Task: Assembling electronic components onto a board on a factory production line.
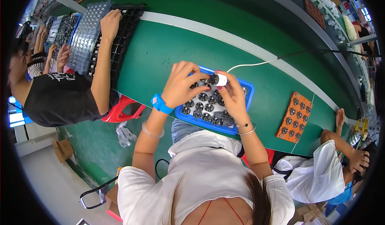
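Note:
Above a blue tray (251,91), my right hand (234,98) grips a white cylindrical piece (221,79) between thumb and fingers. A small black round part (212,79) meets its left end. My left hand (182,84), with a blue wrist strap (160,103), has thumb and index finger closed around that black part; the fingertips partly hide it. Below both hands, several small round black-and-silver parts (206,116) lie on the white bottom of the tray. Behind my right hand, a white cable (252,65) runs off to the right; whether it joins the white piece is hidden.
To the right, an orange tray (294,116) bears several round parts on the green table (160,56). At left, a co-worker's arm (105,60) rests over black trays (126,36) beside clear plastic trays (86,36). Another person (317,169) sits at right. A red stool (124,109) stands left.

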Demonstrator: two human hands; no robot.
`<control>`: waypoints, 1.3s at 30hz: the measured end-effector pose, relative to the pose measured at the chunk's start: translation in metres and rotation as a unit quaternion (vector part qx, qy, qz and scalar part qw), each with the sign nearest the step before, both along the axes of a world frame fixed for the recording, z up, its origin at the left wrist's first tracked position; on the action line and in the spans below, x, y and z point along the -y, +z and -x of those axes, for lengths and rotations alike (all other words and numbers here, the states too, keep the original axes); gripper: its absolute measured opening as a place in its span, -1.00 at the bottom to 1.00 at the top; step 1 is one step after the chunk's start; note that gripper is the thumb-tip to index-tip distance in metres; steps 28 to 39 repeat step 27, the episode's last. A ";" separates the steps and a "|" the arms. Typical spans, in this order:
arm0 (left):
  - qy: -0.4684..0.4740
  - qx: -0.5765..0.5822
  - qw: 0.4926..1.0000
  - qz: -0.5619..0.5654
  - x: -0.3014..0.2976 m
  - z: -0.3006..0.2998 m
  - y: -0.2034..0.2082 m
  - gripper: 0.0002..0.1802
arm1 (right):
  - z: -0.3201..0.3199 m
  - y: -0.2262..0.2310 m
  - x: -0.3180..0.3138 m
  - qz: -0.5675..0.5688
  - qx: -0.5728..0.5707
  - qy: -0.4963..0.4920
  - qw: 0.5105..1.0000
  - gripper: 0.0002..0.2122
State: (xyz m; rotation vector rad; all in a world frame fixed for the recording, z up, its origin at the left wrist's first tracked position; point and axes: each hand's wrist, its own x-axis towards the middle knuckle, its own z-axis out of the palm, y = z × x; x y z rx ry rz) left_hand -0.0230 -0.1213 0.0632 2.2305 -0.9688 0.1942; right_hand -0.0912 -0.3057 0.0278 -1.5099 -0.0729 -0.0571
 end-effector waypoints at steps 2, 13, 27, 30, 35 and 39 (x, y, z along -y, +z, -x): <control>-0.003 -0.004 1.000 -0.003 -0.002 0.000 -0.003 -0.83 | 0.001 0.000 0.000 -0.016 0.000 -0.003 1.000 -0.67; 0.019 0.012 1.000 0.018 0.006 0.005 -0.006 -0.86 | 0.008 0.001 0.003 -0.035 0.023 -0.023 0.999 -0.66; 0.079 -0.142 0.987 -0.005 -0.028 0.023 -0.035 -0.22 | 0.104 0.001 0.124 0.088 0.014 -0.483 0.871 -0.54; 0.079 -0.142 0.987 -0.005 -0.028 0.023 -0.035 -0.22 | 0.104 0.001 0.124 0.088 0.014 -0.483 0.871 -0.54; 0.079 -0.142 0.987 -0.005 -0.028 0.023 -0.035 -0.22 | 0.104 0.001 0.124 0.088 0.014 -0.483 0.871 -0.54; 0.079 -0.142 0.987 -0.005 -0.028 0.023 -0.035 -0.22 | 0.104 0.001 0.124 0.088 0.014 -0.483 0.871 -0.54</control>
